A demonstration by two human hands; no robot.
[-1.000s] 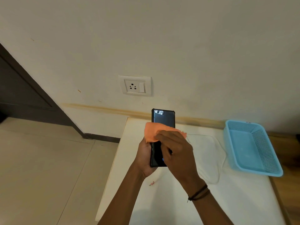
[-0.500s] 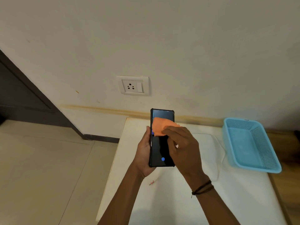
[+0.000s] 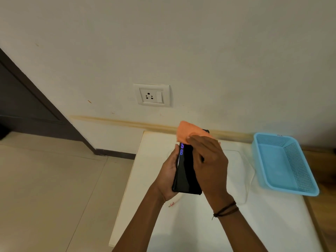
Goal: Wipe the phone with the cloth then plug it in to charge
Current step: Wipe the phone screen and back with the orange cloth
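Black, glossy and slab-shaped: phone (image 3: 187,173), held upright above the desk (image 3: 200,224), screen toward the camera, with blurred purple digits at its upper left too smeared to read for certain. Top end hidden under the orange cloth (image 3: 190,131), soft and rumpled, one dark corner just peeking out at the right. Right edge covered by the right hand (image 3: 209,164), fingers flat and pressing the cloth onto the glass; grip there closed on the cloth. Left hand (image 3: 168,176) wrapped round the left edge from behind, grip closed on the phone, its fingertips out of sight behind the body. Thin dark cords looped round the right wrist. Below the hands, a white cable (image 3: 249,180), faint against the smooth white desk, partly hidden by the arms, its red-marked plug (image 3: 171,204) lying beside the left wrist. Further right, a light blue plastic basket (image 3: 298,160) with perforated walls. Behind, on the matte wall, a white socket plate (image 3: 151,95) with three round holes and a switch. Both forearms cut off by the bottom edge.
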